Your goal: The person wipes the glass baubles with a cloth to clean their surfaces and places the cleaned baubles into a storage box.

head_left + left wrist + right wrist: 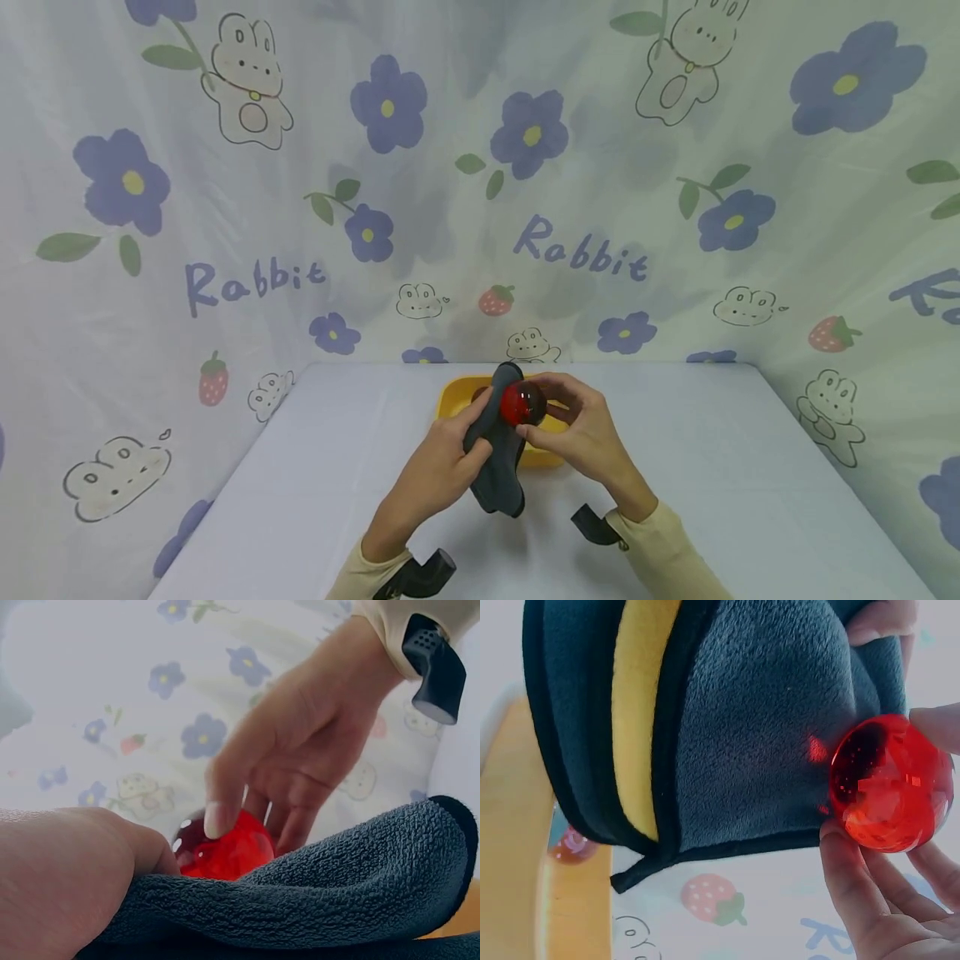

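A see-through red ball (522, 403) is pinched between the thumb and fingers of my right hand (588, 429). My left hand (442, 462) grips a folded dark blue-grey cloth (497, 479) with black edging. In the right wrist view, the ball (892, 784) lies against or very close to the fuzzy face of the cloth (765, 727) and casts red light on it. The cloth's fold (330, 870) hides the ball's lower part in the left wrist view, and most of the left hand's fingers are out of sight there.
Behind the hands a yellow container (546, 459) stands on the white table (337, 450). Part of a reddish-brown round thing (574, 847) shows inside it in the right wrist view. A patterned curtain (450, 183) hangs behind the table.
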Available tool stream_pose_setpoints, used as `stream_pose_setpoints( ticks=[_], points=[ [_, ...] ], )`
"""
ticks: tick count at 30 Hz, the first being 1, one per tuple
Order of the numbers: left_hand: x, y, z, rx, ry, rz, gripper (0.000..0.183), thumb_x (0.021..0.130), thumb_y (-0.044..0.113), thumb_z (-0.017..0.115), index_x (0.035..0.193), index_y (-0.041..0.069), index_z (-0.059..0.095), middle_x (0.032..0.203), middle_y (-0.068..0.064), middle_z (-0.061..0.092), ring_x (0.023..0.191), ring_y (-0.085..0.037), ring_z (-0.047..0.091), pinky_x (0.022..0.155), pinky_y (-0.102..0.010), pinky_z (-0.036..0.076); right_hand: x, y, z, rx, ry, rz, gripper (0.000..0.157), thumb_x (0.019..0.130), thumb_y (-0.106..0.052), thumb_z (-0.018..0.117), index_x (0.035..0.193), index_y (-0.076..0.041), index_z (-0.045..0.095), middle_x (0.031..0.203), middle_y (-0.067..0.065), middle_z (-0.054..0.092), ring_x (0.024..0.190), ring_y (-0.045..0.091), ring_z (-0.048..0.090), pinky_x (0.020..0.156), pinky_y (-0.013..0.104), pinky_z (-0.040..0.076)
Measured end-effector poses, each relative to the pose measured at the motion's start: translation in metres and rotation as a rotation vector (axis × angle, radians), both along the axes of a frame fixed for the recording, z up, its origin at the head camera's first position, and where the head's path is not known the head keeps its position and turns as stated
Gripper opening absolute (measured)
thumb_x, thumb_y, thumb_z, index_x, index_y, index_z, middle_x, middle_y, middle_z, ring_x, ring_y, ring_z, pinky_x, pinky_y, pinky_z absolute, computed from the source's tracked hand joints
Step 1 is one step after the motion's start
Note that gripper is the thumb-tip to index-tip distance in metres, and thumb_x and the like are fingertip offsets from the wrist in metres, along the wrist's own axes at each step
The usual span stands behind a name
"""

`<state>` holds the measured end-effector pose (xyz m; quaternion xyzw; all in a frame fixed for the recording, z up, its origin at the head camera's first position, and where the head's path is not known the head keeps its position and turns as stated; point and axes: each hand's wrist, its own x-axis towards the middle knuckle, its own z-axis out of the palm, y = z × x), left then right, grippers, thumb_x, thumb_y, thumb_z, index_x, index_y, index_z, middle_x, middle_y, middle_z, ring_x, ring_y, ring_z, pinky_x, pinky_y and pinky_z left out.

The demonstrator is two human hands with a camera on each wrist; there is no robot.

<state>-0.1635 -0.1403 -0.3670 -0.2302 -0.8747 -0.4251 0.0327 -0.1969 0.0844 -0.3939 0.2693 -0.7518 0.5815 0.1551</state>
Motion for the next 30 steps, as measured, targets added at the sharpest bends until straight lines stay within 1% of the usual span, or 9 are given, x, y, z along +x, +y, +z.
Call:
stream_pose_setpoints(
  ticks=[7, 13, 15, 17, 19, 20, 23, 28, 30],
  points=[
    [0.005, 0.003, 0.001, 0.003, 0.011, -0.011, 0.063, 0.096, 0.004, 0.051, 0.158, 0.007, 0.041, 0.068, 0.0, 0.049, 0.054, -0.004, 0.056, 0.051, -0.023, 0.05, -0.005, 0.004, -0.003, 0.006, 0.006, -0.049, 0.057, 0.078, -0.007, 0.085, 0.132, -0.009, 0.066, 0.128, 0.012, 0.071, 0.111, 0.029, 0.071, 0.1, 0.035, 0.057],
    [0.009, 0.005, 0.002, 0.02, 0.038, 0.013, 0.063, 0.096, 0.003, 0.052, 0.158, 0.01, 0.043, 0.074, -0.004, 0.057, 0.055, -0.004, 0.058, 0.049, -0.022, 0.049, -0.007, 0.006, -0.004, 0.046, 0.02, -0.065, 0.06, 0.079, -0.012, 0.085, 0.134, -0.005, 0.065, 0.125, 0.013, 0.073, 0.107, 0.029, 0.07, 0.092, 0.034, 0.058],
    [0.01, 0.005, 0.002, 0.029, 0.06, 0.026, 0.063, 0.095, 0.002, 0.053, 0.157, 0.011, 0.045, 0.082, -0.008, 0.066, 0.056, -0.005, 0.058, 0.049, -0.021, 0.049, -0.008, 0.006, -0.003, 0.062, 0.013, -0.061, 0.061, 0.078, -0.012, 0.085, 0.136, -0.004, 0.064, 0.125, 0.013, 0.073, 0.105, 0.028, 0.069, 0.09, 0.033, 0.058],
    [0.01, 0.006, 0.002, 0.043, 0.092, 0.035, 0.063, 0.094, 0.001, 0.053, 0.156, 0.012, 0.047, 0.096, -0.013, 0.073, 0.061, -0.006, 0.061, 0.051, -0.02, 0.049, -0.008, 0.005, -0.003, 0.078, -0.003, -0.05, 0.062, 0.079, -0.013, 0.085, 0.136, -0.004, 0.064, 0.125, 0.013, 0.073, 0.104, 0.026, 0.069, 0.09, 0.031, 0.058],
    [0.011, 0.006, 0.002, 0.057, 0.121, 0.04, 0.063, 0.093, -0.001, 0.053, 0.155, 0.013, 0.048, 0.109, -0.016, 0.075, 0.067, -0.008, 0.063, 0.052, -0.02, 0.05, -0.007, 0.005, -0.003, 0.092, -0.021, -0.04, 0.061, 0.078, -0.012, 0.085, 0.136, -0.007, 0.065, 0.125, 0.012, 0.072, 0.104, 0.024, 0.069, 0.092, 0.029, 0.058],
    [0.011, 0.006, 0.002, 0.06, 0.136, 0.043, 0.063, 0.093, -0.001, 0.053, 0.154, 0.013, 0.049, 0.112, -0.016, 0.075, 0.069, -0.009, 0.064, 0.053, -0.02, 0.05, -0.007, 0.005, -0.003, 0.098, -0.026, -0.033, 0.06, 0.078, -0.012, 0.085, 0.135, -0.007, 0.065, 0.125, 0.011, 0.072, 0.104, 0.024, 0.069, 0.092, 0.028, 0.057],
    [0.012, 0.007, 0.002, 0.064, 0.168, 0.046, 0.063, 0.092, -0.003, 0.054, 0.153, 0.013, 0.051, 0.109, -0.015, 0.074, 0.069, -0.01, 0.062, 0.053, -0.02, 0.05, -0.007, 0.004, -0.003, 0.116, -0.028, -0.016, 0.057, 0.078, -0.011, 0.084, 0.133, -0.011, 0.067, 0.125, 0.01, 0.071, 0.103, 0.023, 0.069, 0.094, 0.027, 0.057],
    [0.011, 0.008, 0.002, 0.047, 0.214, 0.045, 0.063, 0.091, -0.003, 0.055, 0.152, 0.012, 0.053, 0.093, -0.009, 0.068, 0.065, -0.009, 0.056, 0.053, -0.02, 0.048, -0.005, 0.002, -0.004, 0.131, -0.025, 0.005, 0.056, 0.078, -0.012, 0.085, 0.131, -0.015, 0.068, 0.125, 0.006, 0.07, 0.099, 0.02, 0.068, 0.094, 0.029, 0.058],
    [0.01, 0.008, 0.001, 0.033, 0.239, 0.047, 0.062, 0.091, -0.003, 0.056, 0.151, 0.012, 0.054, 0.093, -0.008, 0.068, 0.066, -0.009, 0.055, 0.054, -0.02, 0.047, -0.004, 0.001, -0.005, 0.136, -0.03, 0.016, 0.056, 0.078, -0.013, 0.086, 0.131, -0.017, 0.068, 0.125, 0.005, 0.069, 0.097, 0.018, 0.069, 0.094, 0.03, 0.058]
  ],
)
